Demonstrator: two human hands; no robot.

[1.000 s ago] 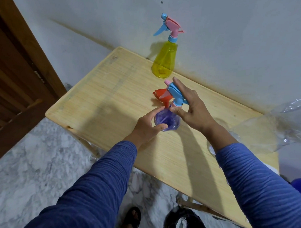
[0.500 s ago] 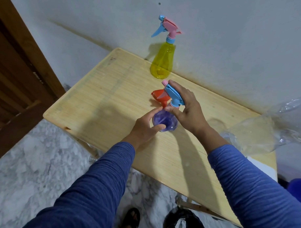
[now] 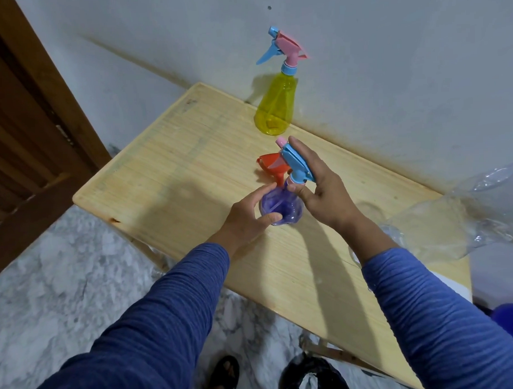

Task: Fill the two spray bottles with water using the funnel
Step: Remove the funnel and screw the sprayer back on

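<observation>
Two hands work on a purple spray bottle (image 3: 280, 208) standing near the middle of a pale wooden counter (image 3: 173, 179). A person's left hand (image 3: 247, 219) curls round the bottle's rounded body, while the right hand (image 3: 319, 189) pinches the collar below the blue trigger head (image 3: 296, 166), apparently unscrewing it. An orange funnel (image 3: 273, 167) lies just behind the bottle, and a yellow spray bottle (image 3: 275, 109), cap on, stands well apart by the wall. A clear plastic water bottle (image 3: 442, 231) lies at the counter's right end. The thin translucent plastic looks light and easily tipped, and likely slick once wet, so the body is best steadied low and the head turned at its ribbed collar, not at the trigger.
</observation>
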